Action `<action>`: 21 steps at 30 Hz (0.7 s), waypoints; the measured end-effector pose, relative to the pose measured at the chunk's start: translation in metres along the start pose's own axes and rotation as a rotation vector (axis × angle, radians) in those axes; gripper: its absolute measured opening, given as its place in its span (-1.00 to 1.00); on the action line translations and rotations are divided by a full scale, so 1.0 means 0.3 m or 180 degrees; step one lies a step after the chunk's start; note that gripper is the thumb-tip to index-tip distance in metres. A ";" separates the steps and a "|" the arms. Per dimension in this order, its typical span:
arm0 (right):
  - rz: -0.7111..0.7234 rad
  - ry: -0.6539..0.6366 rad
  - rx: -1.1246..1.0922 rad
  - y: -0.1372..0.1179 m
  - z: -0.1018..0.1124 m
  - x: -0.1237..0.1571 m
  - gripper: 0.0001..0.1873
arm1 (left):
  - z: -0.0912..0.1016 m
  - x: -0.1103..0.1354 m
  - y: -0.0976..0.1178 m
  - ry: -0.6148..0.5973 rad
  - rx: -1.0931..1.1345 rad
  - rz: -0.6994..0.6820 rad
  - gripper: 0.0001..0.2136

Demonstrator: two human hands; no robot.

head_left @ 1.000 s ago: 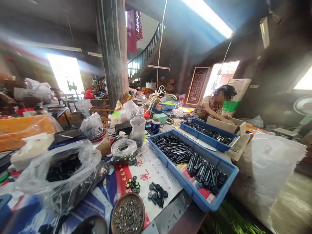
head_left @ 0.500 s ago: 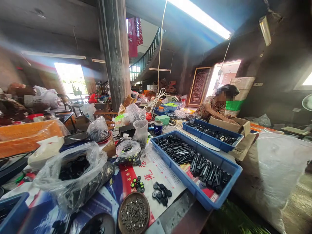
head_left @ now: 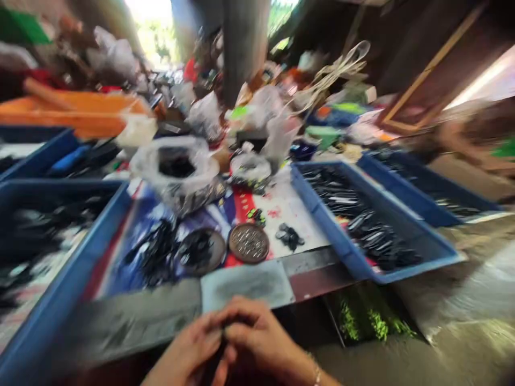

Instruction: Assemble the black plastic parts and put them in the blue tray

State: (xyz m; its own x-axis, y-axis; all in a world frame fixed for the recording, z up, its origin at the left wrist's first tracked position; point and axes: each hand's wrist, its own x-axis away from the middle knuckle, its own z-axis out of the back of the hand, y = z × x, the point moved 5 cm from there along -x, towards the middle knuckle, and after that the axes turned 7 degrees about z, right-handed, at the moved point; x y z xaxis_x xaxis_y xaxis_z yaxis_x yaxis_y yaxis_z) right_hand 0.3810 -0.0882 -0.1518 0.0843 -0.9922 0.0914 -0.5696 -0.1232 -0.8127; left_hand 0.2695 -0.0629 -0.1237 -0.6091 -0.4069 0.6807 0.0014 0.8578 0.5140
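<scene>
My left hand [head_left: 187, 346] and my right hand [head_left: 259, 335] meet at the table's front edge, fingertips pinched together. Between them is a small dark piece, mostly hidden by the fingers and blurred. Just beyond the hands lies a pale flat plate [head_left: 247, 284]. Behind it stands a round brown dish [head_left: 249, 243] of small metal pins, with a dark dish [head_left: 215, 252] of black parts to its left. A loose heap of black parts [head_left: 155, 252] lies farther left. Small black round-headed pieces [head_left: 289, 237] and green-and-black discs [head_left: 256, 216] rest on the printed paper.
A blue tray [head_left: 418, 265] of long black parts stands right, a second blue tray [head_left: 438, 209] behind it. Another blue tray [head_left: 86, 262] fills the left. Clear plastic bags [head_left: 175, 177] hold black parts. A person's arm [head_left: 458, 142] is at the far right.
The view has tilted down and swung left, with blur. Both my hands have come into view at the bottom, and the left blue tray shows more fully.
</scene>
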 end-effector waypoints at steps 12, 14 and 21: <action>-0.0093 -0.0298 -0.0475 -0.003 -0.029 0.061 -0.78 | 0.001 -0.005 -0.083 -0.0926 0.0815 0.0219 -0.73; -0.0023 -0.0178 -0.0250 -0.011 -0.021 0.051 -0.81 | 0.001 -0.004 -0.081 -0.0943 0.0822 0.0263 -0.72; -0.0088 0.0089 0.0284 -0.010 0.005 0.037 -0.77 | 0.019 0.000 -0.061 -0.0656 0.0812 0.0343 -0.65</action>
State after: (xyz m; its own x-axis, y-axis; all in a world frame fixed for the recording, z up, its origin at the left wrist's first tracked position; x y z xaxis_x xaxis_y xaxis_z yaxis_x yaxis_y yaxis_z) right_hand 0.3848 -0.0989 -0.1493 0.0754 -0.9887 0.1294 -0.4922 -0.1498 -0.8575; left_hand 0.2650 -0.0769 -0.1360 -0.7637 -0.2601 0.5908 -0.1081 0.9538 0.2802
